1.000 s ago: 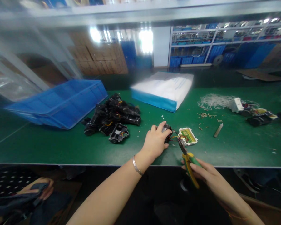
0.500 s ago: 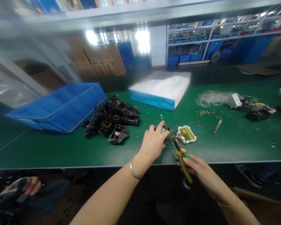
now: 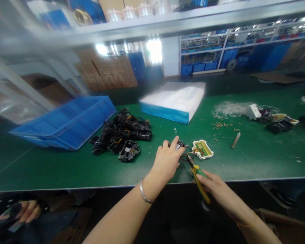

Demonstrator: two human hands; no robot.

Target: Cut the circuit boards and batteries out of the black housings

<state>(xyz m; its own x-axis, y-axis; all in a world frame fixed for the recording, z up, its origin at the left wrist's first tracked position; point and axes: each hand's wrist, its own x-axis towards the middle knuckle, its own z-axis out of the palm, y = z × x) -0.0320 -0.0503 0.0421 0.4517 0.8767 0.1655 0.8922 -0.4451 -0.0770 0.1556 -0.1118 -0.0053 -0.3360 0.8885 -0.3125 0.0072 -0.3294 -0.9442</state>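
My left hand is closed over a small black housing near the front of the green bench. Thin red and dark wires run from it to a green circuit board in a white frame. In my right hand are yellow-and-green cutting pliers, their jaws at the wires between the housing and the board. Left of my hands lies an opened black housing with small wires inside, beside a pile of black housings.
A blue bin stands at the left. Behind my hands lies a white-and-blue package. To the right are loose screws, a pale tube and tangled white string. A co-worker's hand shows at lower left.
The pliers have moved slightly left and their jaws now sit among the wires. My left hand stays on the black housing. The whole view has shifted a little downward.
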